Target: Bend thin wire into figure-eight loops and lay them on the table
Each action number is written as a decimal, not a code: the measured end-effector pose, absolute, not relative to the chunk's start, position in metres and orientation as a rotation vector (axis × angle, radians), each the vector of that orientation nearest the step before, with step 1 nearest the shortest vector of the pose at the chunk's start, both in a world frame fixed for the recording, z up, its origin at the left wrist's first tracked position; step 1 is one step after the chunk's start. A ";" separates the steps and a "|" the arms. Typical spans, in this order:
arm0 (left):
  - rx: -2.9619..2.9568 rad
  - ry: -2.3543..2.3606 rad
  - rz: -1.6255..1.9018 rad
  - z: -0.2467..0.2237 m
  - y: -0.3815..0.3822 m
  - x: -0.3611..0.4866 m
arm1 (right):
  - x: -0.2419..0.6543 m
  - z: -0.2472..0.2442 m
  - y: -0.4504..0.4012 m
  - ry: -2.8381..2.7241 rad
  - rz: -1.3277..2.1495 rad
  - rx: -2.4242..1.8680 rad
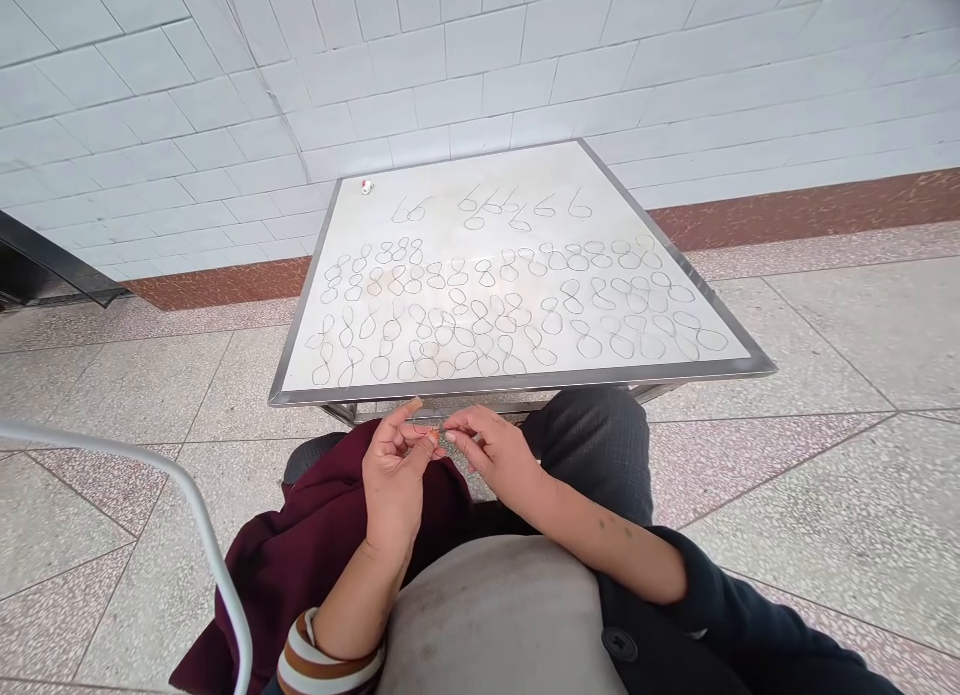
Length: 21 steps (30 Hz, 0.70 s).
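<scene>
In front of my lap both hands meet just below the near edge of the table. My left hand (397, 465) pinches a thin dark strand (425, 422) between thumb and fingers, its index finger raised. Close beside it, my right hand (499, 455) is closed at the fingertips by the strand's end. Whether the strand is wire or thread I cannot tell. On the white tabletop (442, 200) lie many thin dark looped shapes (486, 270), like figures of eight, in rough rows. Several open shapes like sixes (580, 203) are towards the back.
A small white and red object (367, 187) sits in the table's far left corner. Grey metal trim (525, 380) edges the tabletop. Behind stands a white tiled wall (480, 55). A pale curved tube (202, 515) rises at my left, near dark red cloth (300, 555).
</scene>
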<state>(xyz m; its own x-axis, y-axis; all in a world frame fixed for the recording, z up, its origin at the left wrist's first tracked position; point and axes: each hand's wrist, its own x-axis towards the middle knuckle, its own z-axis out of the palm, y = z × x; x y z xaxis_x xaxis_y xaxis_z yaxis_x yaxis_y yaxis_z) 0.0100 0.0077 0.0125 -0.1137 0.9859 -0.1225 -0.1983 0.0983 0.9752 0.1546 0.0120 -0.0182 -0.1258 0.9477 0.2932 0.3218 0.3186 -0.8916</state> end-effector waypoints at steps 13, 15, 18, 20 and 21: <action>0.939 1.267 1.266 0.010 0.013 0.011 | 0.146 -0.026 0.008 -1.314 1.335 -1.210; 0.926 1.266 1.277 0.010 0.014 0.010 | 0.144 -0.028 0.008 -1.285 1.411 -1.200; 0.950 1.260 1.293 0.008 0.015 0.008 | 0.141 -0.031 0.006 -1.183 1.508 -1.184; 0.967 1.261 1.296 0.006 0.016 0.006 | 0.140 -0.033 0.006 -1.157 1.569 -1.166; 0.966 1.260 1.291 0.006 0.016 0.005 | 0.141 -0.033 0.007 -1.173 1.584 -1.154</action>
<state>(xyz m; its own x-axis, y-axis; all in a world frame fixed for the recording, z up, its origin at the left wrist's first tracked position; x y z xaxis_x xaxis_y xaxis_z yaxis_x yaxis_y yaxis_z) 0.0048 0.0163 0.0060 -0.1330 0.9846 -0.1134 -0.1376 0.0949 0.9859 0.1409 0.0068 -0.0332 -0.2319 0.9538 -0.1910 -0.0958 -0.2178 -0.9713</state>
